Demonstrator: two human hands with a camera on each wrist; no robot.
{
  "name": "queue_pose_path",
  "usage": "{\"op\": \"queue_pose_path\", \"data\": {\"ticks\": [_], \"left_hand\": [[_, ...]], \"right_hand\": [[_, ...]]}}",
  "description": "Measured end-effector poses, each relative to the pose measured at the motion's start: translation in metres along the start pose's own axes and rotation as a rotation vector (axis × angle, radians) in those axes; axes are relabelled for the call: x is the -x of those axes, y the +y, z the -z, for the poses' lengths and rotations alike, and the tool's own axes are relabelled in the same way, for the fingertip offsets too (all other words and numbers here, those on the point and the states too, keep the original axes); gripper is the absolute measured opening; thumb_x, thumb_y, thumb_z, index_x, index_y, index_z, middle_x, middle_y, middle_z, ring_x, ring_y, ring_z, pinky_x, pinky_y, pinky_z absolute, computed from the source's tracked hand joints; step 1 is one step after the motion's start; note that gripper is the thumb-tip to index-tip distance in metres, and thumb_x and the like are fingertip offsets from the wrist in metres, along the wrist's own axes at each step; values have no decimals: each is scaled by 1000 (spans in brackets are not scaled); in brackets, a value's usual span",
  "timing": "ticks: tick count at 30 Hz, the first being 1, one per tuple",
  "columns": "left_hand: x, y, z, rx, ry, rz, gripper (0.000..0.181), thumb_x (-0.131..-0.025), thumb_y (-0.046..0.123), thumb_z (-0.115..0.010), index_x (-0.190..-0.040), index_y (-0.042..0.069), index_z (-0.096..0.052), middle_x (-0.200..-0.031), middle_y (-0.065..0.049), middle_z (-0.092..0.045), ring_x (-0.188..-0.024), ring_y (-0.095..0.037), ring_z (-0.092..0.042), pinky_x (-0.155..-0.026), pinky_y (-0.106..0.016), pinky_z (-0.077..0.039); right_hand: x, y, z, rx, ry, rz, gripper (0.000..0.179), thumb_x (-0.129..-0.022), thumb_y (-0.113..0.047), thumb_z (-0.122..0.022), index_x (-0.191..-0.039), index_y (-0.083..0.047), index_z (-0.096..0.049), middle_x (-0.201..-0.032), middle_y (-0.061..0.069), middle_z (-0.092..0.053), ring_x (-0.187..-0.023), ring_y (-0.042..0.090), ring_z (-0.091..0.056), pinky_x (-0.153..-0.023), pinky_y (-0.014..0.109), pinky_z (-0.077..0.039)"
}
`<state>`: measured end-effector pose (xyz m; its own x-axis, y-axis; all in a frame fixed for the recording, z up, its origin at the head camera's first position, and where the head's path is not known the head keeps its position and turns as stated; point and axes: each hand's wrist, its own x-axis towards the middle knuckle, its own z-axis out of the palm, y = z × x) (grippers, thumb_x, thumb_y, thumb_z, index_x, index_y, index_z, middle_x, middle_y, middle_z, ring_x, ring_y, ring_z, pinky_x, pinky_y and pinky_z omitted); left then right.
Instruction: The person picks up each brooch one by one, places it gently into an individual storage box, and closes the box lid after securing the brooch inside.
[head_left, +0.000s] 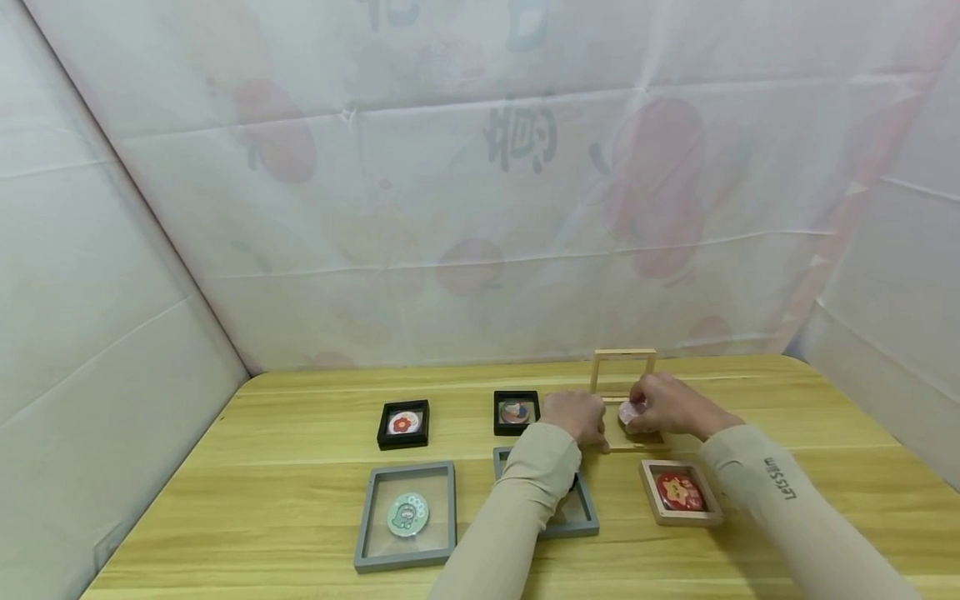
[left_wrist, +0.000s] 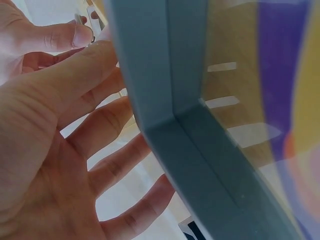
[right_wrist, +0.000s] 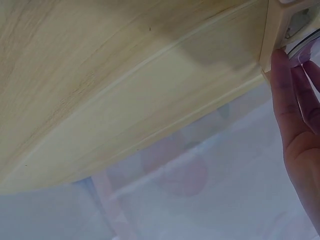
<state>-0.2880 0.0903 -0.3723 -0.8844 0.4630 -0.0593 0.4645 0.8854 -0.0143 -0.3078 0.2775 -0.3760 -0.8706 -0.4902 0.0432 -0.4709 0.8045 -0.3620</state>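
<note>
An open light-wood display frame stands at the back right, its lid raised and its base on the table. My right hand pinches a round, pale pink badge over that base; in the right wrist view the badge's shiny rim shows by the fingertips. At the base's left side, my left hand grips the wooden frame, thumb near its front corner. A grey frame hides the left fingertips in the left wrist view. That grey frame lies under my left forearm.
Two small black frames with badges lie left of my hands. Nearer the front are another grey frame with a green badge and a closed wooden frame with a red badge. White printed cloth walls the table.
</note>
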Motion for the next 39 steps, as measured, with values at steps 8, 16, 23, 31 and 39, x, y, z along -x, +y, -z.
{"op": "queue_pose_path", "data": {"ticks": [8,16,23,31,39], "left_hand": [[-1,0,0,-4,-3,6,23,-80,52,-84,-84,32,-74,-76,18,-64,-64,-2,-56,-59,-25,-51],[-2,0,-3,-11,-3,7,23,-79,53,-84,-86,33,-75,-77,18,-65,-67,-2,-59,-59,-24,-51],[-1,0,-1,-5,1,-5,24,-80,53,-83,-87,31,-75,-76,17,-64,-65,-3,-57,-58,-25,-51],[-4,1,-2,5,-12,6,25,-80,53,-83,-84,30,-73,-74,16,-62,-62,-3,-54,-56,-25,-49],[-3,1,0,7,-13,2,30,-81,52,-83,-75,27,-67,-70,14,-58,-61,-5,-51,-55,-26,-47]], "right_hand": [[-2,-2,-2,-18,-10,22,20,-76,-13,-84,-85,1,-72,-74,-2,-60,-65,13,-49,-57,28,-44],[-4,-5,-5,-1,-10,26,18,-75,-13,-84,-81,-4,-70,-72,-3,-56,-65,13,-46,-58,29,-41],[-5,-7,-6,5,-14,21,17,-76,-13,-84,-80,-4,-70,-70,-4,-55,-62,12,-45,-56,28,-40],[-5,-7,-8,27,-7,8,20,-77,-15,-85,-85,-2,-72,-75,-2,-59,-66,14,-48,-59,31,-43],[-5,-7,-9,8,-2,4,22,-81,-17,-86,-89,-2,-73,-78,-2,-61,-68,13,-50,-61,31,-46]]}}
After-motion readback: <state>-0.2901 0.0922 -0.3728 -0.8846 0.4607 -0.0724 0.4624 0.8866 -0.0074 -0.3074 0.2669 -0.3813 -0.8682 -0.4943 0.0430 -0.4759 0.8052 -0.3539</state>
